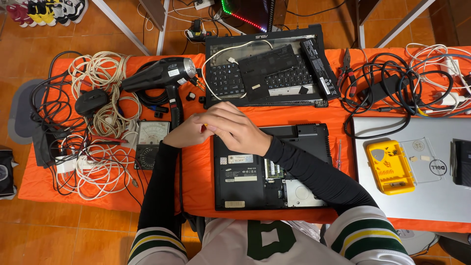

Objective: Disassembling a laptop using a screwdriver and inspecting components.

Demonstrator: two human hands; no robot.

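Both hands [216, 130] meet — fingers [223, 128] curled over laptop [255, 176].

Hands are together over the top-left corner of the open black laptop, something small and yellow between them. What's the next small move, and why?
Probably bring the yellow-handled tool down onto the laptop. Both the left hand and right hand meet at its top-left corner, pinching the tool, and the laptop lies base up with a bay already uncovered. Which screw is meant, the hands hide.
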